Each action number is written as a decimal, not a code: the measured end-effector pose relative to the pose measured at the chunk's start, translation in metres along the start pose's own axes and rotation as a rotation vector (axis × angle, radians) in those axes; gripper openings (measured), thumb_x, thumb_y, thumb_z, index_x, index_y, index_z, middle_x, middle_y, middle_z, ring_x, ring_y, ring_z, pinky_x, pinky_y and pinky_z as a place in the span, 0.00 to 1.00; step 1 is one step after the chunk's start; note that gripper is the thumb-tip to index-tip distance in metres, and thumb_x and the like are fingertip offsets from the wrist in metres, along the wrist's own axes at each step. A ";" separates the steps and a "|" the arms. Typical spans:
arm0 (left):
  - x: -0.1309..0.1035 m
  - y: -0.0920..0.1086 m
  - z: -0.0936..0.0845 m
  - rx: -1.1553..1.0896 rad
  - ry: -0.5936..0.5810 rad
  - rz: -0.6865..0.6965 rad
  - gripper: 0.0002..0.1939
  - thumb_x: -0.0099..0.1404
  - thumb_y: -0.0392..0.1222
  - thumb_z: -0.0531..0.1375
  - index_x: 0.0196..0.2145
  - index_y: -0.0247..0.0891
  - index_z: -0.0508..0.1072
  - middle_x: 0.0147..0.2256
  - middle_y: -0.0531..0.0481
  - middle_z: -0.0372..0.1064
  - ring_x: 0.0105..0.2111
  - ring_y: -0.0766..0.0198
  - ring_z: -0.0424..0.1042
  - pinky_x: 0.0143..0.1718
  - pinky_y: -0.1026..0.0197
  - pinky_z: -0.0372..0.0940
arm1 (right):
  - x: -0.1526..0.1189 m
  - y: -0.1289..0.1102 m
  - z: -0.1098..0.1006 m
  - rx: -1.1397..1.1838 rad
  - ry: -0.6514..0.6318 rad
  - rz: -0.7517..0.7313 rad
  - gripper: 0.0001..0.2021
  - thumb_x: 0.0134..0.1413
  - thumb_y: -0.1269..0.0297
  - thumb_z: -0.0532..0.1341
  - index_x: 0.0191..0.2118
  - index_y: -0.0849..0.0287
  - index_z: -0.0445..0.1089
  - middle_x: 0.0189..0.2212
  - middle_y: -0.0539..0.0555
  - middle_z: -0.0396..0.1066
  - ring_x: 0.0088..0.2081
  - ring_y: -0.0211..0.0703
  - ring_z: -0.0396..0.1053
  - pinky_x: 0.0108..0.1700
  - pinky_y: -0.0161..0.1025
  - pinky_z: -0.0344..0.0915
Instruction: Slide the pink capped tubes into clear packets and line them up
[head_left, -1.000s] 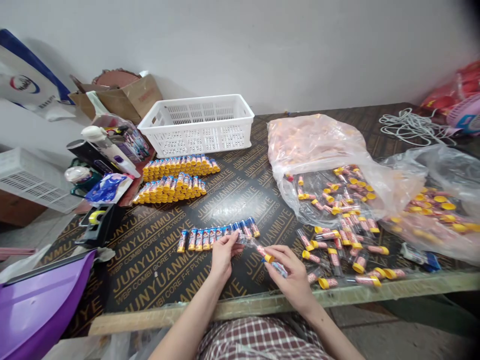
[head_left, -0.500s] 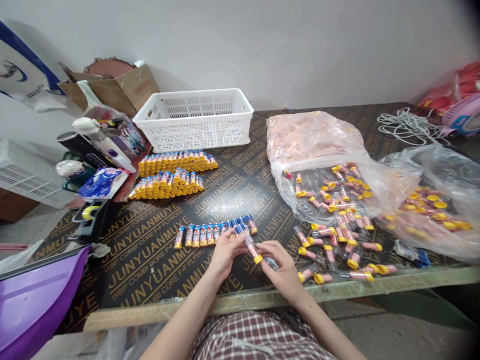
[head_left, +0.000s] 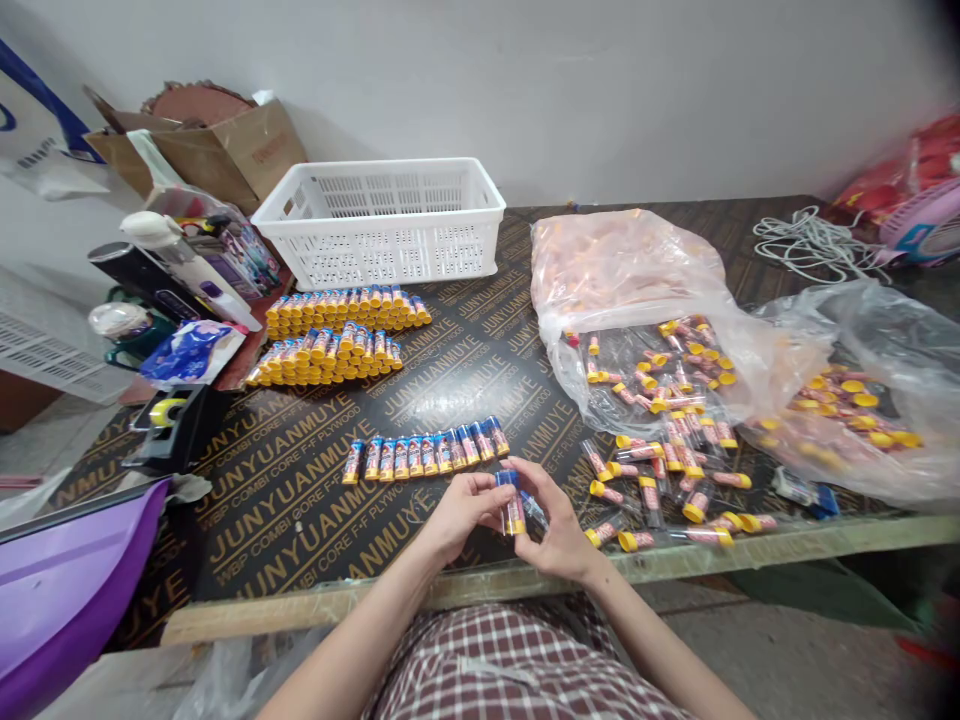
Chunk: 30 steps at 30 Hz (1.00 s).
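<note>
Between my two hands is a small clear tube (head_left: 513, 513) with a blue cap at the top and a yellow cap at the bottom. My left hand (head_left: 466, 512) pinches it from the left near the blue cap. On the other side, the fingers of my right hand (head_left: 553, 525) close round it, with something clear and bluish partly hidden in the palm. Just beyond my hands, a row of capped tubes (head_left: 415, 457) stretches leftward. Loose tubes with yellow ends (head_left: 646, 497) lie scattered to the right, some spilling from a clear plastic bag (head_left: 630, 285).
A white basket (head_left: 390, 245) stands at the back, with stacked tubes (head_left: 330, 355) in front. At left are a tape dispenser (head_left: 176, 425), bottles (head_left: 150, 275) and a purple dustpan (head_left: 75, 590). Another open bag (head_left: 892, 340) and a white cable (head_left: 814, 245) lie right.
The held tube has turned from slanted to nearly upright and moved slightly down. My right hand's fingers have come up around it. The whole view has shifted a little.
</note>
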<state>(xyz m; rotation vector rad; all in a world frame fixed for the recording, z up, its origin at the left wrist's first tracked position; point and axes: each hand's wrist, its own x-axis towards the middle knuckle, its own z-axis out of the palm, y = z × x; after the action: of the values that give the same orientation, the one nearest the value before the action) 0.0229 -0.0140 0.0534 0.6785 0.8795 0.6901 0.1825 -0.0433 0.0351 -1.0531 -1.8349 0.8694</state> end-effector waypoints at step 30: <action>-0.020 0.065 -0.109 0.464 0.621 0.290 0.19 0.42 0.53 0.69 0.23 0.35 0.71 0.19 0.52 0.69 0.18 0.66 0.66 0.22 0.65 0.60 | 0.008 0.006 -0.006 -0.087 0.039 0.064 0.42 0.49 0.66 0.63 0.65 0.47 0.40 0.63 0.57 0.48 0.56 0.52 0.61 0.57 0.53 0.61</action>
<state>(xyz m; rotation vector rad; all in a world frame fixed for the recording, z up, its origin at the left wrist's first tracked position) -0.0951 0.0354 0.0614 1.0428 1.5608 0.9941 0.1877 -0.0322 0.0350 -1.1817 -1.8287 0.8065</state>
